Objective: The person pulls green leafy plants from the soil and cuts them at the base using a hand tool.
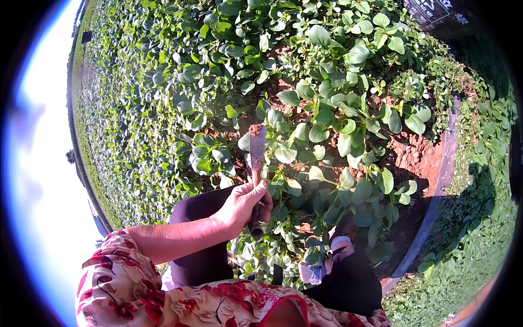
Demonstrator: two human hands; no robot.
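Observation:
My left hand [242, 206] is closed around the dark tubular handle [255, 229] of a narrow, flat-bladed hand trowel. The metal blade [257, 147] points upward, away from me, with a clump of reddish soil [255, 129] stuck near its tip. Broad-leaved green plants [327, 117] surround the blade, and the hand is in front of my dark-trousered left knee [196, 212]. I cannot make out my right hand; leaves and shadow cover the ground beside my other dark-trousered leg [348, 283].
Dense leafy rows [141, 109] stretch away to the left. Reddish soil [414, 155] shows between plants at the right, bordered by a grey curved strip [438, 191]. Low green growth [468, 250] lies past it. A dark printed bag or sheet [436, 16] sits at the upper right.

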